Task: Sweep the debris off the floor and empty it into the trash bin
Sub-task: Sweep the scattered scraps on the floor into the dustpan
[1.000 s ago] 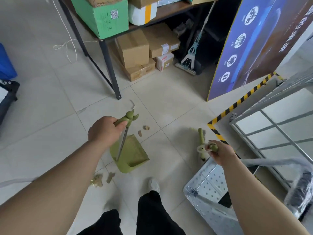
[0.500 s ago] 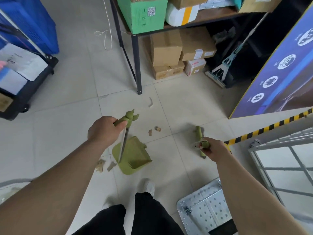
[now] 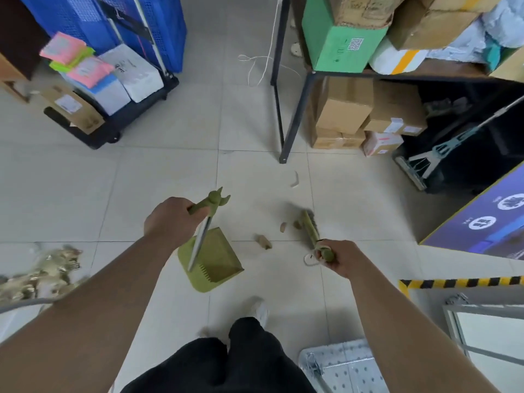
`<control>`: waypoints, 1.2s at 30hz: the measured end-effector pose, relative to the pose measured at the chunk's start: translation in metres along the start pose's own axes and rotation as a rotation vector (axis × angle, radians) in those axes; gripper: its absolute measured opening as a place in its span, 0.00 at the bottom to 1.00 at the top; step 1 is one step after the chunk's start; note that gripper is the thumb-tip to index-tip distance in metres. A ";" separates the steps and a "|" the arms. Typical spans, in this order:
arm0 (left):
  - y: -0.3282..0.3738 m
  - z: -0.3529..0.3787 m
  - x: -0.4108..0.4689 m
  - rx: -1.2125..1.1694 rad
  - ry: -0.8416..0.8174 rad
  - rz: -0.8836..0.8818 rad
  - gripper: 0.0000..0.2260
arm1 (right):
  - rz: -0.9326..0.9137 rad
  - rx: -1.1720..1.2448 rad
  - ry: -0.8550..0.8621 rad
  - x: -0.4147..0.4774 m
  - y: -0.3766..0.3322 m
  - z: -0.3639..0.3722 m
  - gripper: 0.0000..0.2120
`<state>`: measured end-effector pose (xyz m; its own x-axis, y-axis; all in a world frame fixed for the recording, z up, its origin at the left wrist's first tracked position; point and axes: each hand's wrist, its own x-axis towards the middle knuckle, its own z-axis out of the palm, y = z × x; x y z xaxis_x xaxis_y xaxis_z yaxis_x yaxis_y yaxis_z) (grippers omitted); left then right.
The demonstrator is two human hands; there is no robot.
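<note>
My left hand (image 3: 168, 219) grips the green top of a long-handled green dustpan (image 3: 213, 259), whose pan rests on the tiled floor in front of my feet. My right hand (image 3: 337, 256) holds the handle of a green broom (image 3: 309, 227); its head touches the floor to the right of the pan. Three small brown scraps (image 3: 263, 241) lie between the pan and the broom head. A curved white scrap (image 3: 295, 180) lies farther off, near the shelf leg. A heap of crumpled golden-brown debris (image 3: 42, 272) sits at the left edge. No trash bin is visible.
A black metal shelf (image 3: 292, 120) loaded with cardboard boxes stands ahead on the right, with a mop beside it. A loaded black cart (image 3: 113, 129) and blue crates stand at the back left. A blue sign board, yellow-black floor tape (image 3: 459, 282) and a perforated metal plate (image 3: 346, 367) are on the right.
The view has swung left, bringing the cart and the golden debris heap into sight. My right hand has moved the broom leftward, so its head now sits next to the brown scraps.
</note>
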<state>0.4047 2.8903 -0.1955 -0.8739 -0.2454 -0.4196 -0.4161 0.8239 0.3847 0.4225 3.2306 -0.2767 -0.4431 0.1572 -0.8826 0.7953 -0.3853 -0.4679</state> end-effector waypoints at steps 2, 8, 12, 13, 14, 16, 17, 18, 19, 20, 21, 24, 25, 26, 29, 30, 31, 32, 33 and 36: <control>-0.025 -0.011 -0.010 0.003 0.023 -0.042 0.19 | 0.017 -0.080 -0.027 -0.010 0.013 0.022 0.15; -0.094 -0.037 -0.040 0.001 0.056 -0.129 0.19 | 0.026 -0.199 -0.126 -0.040 0.055 0.082 0.13; -0.132 -0.047 -0.060 -0.020 0.062 -0.180 0.20 | 0.035 -0.211 -0.166 -0.054 0.088 0.122 0.12; -0.141 -0.049 -0.064 -0.031 0.068 -0.193 0.20 | 0.041 -0.220 -0.178 -0.057 0.096 0.132 0.13; -0.150 -0.050 -0.068 -0.037 0.077 -0.207 0.19 | 0.047 -0.232 -0.189 -0.059 0.103 0.141 0.13; -0.165 -0.055 -0.076 -0.051 0.099 -0.241 0.19 | 0.054 -0.251 -0.214 -0.064 0.114 0.160 0.13; -0.172 -0.057 -0.079 -0.054 0.109 -0.255 0.20 | 0.056 -0.262 -0.228 -0.066 0.118 0.168 0.12; -0.179 -0.059 -0.081 -0.053 0.117 -0.265 0.20 | 0.061 -0.274 -0.242 -0.068 0.121 0.176 0.10; -0.184 -0.061 -0.084 -0.051 0.124 -0.270 0.20 | 0.069 -0.280 -0.257 -0.070 0.123 0.182 0.08; -0.189 -0.062 -0.086 -0.052 0.129 -0.271 0.19 | 0.078 -0.274 -0.268 -0.072 0.123 0.187 0.04; -0.193 -0.063 -0.088 -0.057 0.133 -0.272 0.19 | 0.085 -0.253 -0.275 -0.074 0.122 0.189 0.01; -0.198 -0.064 -0.089 -0.063 0.140 -0.269 0.20 | 0.088 -0.168 -0.285 -0.075 0.113 0.187 0.04; -0.197 -0.064 -0.089 -0.064 0.143 -0.262 0.21 | 0.087 -0.146 -0.287 -0.077 0.109 0.185 0.05; -0.195 -0.063 -0.088 -0.066 0.147 -0.255 0.21 | 0.084 -0.133 -0.287 -0.078 0.104 0.182 0.06; -0.182 -0.062 -0.081 -0.066 0.145 -0.238 0.21 | 0.075 -0.077 -0.282 -0.080 0.090 0.172 0.07; -0.176 -0.062 -0.078 -0.069 0.141 -0.230 0.21 | 0.069 -0.051 -0.282 -0.079 0.084 0.167 0.07; -0.168 -0.061 -0.074 -0.077 0.138 -0.217 0.21 | 0.059 -0.031 -0.281 -0.077 0.077 0.161 0.06; -0.160 -0.060 -0.071 -0.086 0.137 -0.206 0.22 | 0.049 -0.022 -0.274 -0.075 0.069 0.154 0.06; -0.152 -0.058 -0.066 -0.089 0.140 -0.196 0.22 | 0.038 -0.021 -0.261 -0.071 0.060 0.147 0.06; -0.122 -0.053 -0.053 -0.059 0.142 -0.177 0.22 | 0.005 -0.024 -0.191 -0.059 0.030 0.123 0.06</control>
<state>0.4889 2.7755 -0.1766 -0.8106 -0.4565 -0.3667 -0.5766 0.7314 0.3642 0.4214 3.0984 -0.2334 -0.5081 -0.0212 -0.8611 0.8062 -0.3635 -0.4667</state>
